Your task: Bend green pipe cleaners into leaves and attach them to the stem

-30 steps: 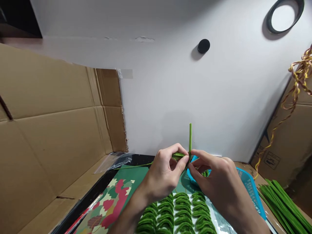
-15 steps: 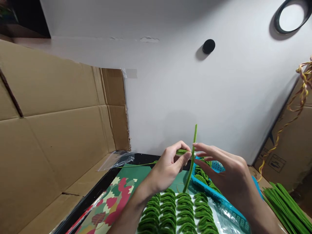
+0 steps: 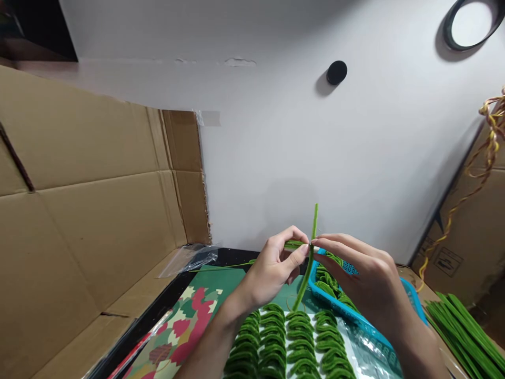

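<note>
My left hand point(image 3: 276, 263) pinches green fuzzy stems that run sideways through its fist, thumb and index finger meeting at their right end. Crossing in front of those fingertips is an upright green fuzzy stem point(image 3: 305, 281), slightly curved. From the right, the fingertips of my right hand point(image 3: 363, 268) close on this stem where it crosses. Below the hands, curved green pieces point(image 3: 272, 337) lie in rows on a white sheet point(image 3: 291, 353). Behind my right hand, a blue basket point(image 3: 335, 303) holds more bent green pieces.
A patterned sheet point(image 3: 189, 326) lies on the left of the green surface point(image 3: 221, 279). Cardboard point(image 3: 98, 226) stands along the left. Long green stems point(image 3: 465, 337) are bundled at the lower right. Twisted yellow-brown cords point(image 3: 493, 142) hang at the right.
My right hand has moved slightly left, its fingers coming together on the upright stem. The stem's lower end has swung a little left. My left hand has kept its pinch.
</note>
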A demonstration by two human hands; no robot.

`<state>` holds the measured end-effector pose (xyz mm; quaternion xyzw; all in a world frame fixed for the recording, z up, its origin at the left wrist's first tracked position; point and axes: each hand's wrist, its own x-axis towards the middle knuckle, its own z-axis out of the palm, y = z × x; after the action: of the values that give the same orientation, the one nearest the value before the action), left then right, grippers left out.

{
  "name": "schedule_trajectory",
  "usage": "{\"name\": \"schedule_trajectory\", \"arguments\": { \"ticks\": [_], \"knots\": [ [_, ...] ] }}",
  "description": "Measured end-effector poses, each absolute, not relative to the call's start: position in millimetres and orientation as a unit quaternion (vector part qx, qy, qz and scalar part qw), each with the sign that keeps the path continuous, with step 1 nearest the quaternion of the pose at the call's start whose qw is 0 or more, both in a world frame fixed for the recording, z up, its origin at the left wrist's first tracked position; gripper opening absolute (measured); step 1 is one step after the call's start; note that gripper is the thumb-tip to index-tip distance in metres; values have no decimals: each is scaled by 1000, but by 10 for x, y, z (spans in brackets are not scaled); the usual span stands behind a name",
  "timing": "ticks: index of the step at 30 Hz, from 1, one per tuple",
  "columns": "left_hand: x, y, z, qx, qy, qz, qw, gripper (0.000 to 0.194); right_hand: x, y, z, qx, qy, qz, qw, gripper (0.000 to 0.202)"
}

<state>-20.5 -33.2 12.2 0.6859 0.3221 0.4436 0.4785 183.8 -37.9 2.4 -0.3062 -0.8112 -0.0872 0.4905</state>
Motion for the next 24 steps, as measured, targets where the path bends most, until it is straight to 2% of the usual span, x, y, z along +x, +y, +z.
{"name": "schedule_trajectory", "arguments": {
  "ticks": [6, 16, 20, 24],
  "knots": [
    [-167, -314, 112, 669, 312, 479, 475, 33, 1847, -379, 27, -298, -808, -93, 499, 14],
    [-141, -341, 42, 675, 315, 508, 432, 28, 1806, -337, 0, -292, -809, -20, 510, 18],
    [-115, -360, 25, 707, 332, 522, 342, 22, 1726, -344, 22, -323, -781, 35, 533, 18],
    [-117, -379, 12, 765, 346, 511, 183, 15, 1688, -377, 76, -367, -741, 181, 533, 27]
  ]
}}
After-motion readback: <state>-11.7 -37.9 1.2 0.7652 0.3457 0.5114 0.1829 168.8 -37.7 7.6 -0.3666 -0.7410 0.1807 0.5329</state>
